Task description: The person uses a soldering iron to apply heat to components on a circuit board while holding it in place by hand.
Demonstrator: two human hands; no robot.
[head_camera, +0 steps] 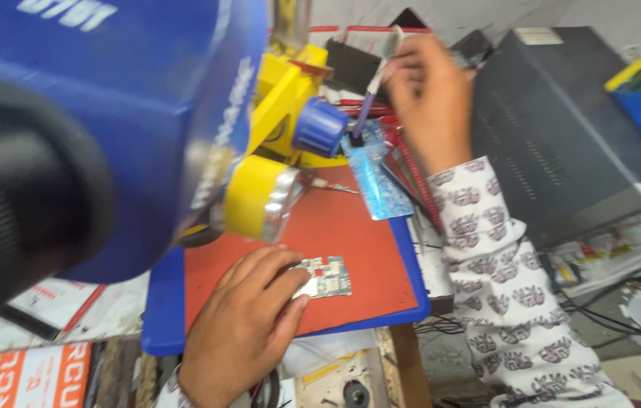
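Circuit board point(325, 276), small and silvery with red patches, lay on the red mat point(350, 242) near its front edge when I watched through the head camera. A big blue and black microscope body point(94, 128) filled the left of the view, its yellow lamp head point(260, 198) hanging above the mat. My left hand point(241, 325) rested on the mat with fingertips pinning the board's left edge, not clenched around it. The red mat sat on a blue mat point(165, 317) on the cluttered counter point(335, 378). Further back, a blue knob point(320, 126) stood on a yellow stand, and a shiny blue packet point(375, 177) lay at the mat's rear. My right hand point(434, 94), in a patterned sleeve point(498, 287), gripped a purple-handled brush point(375, 75) upright. A dark grey metal box point(562, 121) stood to the right.
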